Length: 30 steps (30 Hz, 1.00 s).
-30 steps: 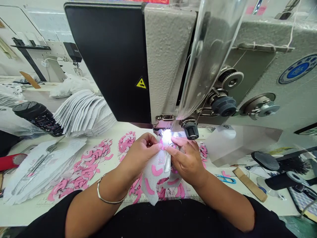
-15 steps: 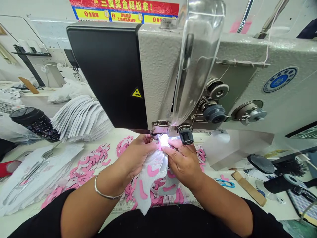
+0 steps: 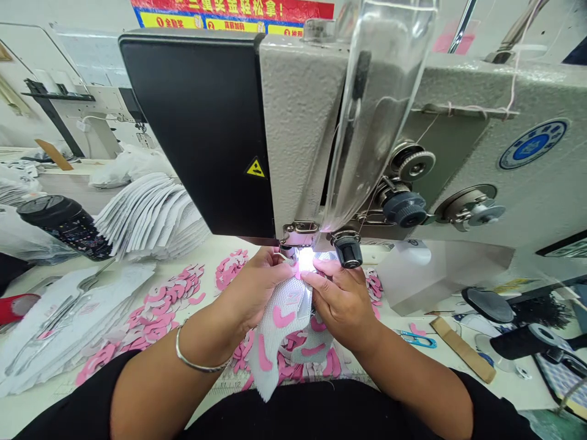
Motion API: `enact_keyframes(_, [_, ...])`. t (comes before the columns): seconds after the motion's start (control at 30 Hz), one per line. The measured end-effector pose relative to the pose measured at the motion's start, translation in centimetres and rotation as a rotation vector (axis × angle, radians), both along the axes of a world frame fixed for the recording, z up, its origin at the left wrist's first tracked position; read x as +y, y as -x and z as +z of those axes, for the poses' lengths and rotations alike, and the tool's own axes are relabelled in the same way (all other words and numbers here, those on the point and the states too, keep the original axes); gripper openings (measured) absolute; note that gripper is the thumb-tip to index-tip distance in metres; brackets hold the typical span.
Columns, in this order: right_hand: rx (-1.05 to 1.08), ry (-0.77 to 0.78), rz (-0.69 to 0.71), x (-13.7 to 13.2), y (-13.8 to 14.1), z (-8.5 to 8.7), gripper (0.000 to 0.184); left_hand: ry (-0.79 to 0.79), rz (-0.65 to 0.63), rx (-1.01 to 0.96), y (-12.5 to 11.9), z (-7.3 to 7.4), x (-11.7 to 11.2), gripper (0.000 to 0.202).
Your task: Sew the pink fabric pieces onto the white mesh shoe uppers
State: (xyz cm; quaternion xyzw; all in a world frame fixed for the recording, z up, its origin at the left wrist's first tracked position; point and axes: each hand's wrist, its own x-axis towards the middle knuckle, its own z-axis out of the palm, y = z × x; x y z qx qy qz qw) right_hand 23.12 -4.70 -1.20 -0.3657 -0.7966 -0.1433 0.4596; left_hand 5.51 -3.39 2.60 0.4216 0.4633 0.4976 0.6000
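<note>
A white mesh fabric piece (image 3: 275,342) with pink curved patches lies under the lit needle area of a grey sewing machine (image 3: 312,128). My left hand (image 3: 257,287) pinches the piece's left edge close to the presser foot. My right hand (image 3: 342,299) presses and grips its right side, fingertips beside the needle light. The piece hangs down over the table edge toward my lap. A metal bangle sits on my left wrist.
Loose pink curved patches (image 3: 160,302) are scattered on the table to the left and under the piece. A stack of white mesh pieces (image 3: 147,217) and a dark bottle (image 3: 64,226) sit far left. Blue snips (image 3: 417,338) and a cardboard strip (image 3: 463,348) lie to the right.
The hands and the fabric piece stay at the needle; the piece has shifted slightly. The view has tilted a little.
</note>
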Motion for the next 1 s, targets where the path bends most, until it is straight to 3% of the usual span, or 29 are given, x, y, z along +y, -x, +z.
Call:
enact_keyframes(0.1, [0.002,0.0,-0.002,-0.1,0.0,0.0,0.026,-0.082,0.085,0.247,0.1,0.0,-0.2,0.02])
enact_keyframes(0.2, [0.007,-0.004,0.005,-0.1,0.0,-0.1,0.027,-0.122,0.076,0.538,0.3,0.5,-0.4,0.016])
enact_keyframes(0.37, [0.01,-0.02,0.003,0.1,-0.1,-0.3,0.027,-0.126,0.05,0.708,0.7,1.6,-0.1,0.017])
enact_keyframes(0.47, [0.008,-0.025,0.003,0.0,-0.1,-0.3,0.026,-0.069,0.032,0.626,0.6,1.7,0.1,0.018])
enact_keyframes(0.67, [0.008,-0.017,-0.02,0.0,0.0,-0.1,0.026,-0.012,-0.044,0.157,0.5,0.9,0.2,0.013])
enact_keyframes(1.0, [0.006,-0.014,-0.025,0.0,0.0,-0.3,0.026,0.054,-0.05,0.016,0.2,1.3,-0.1,0.019])
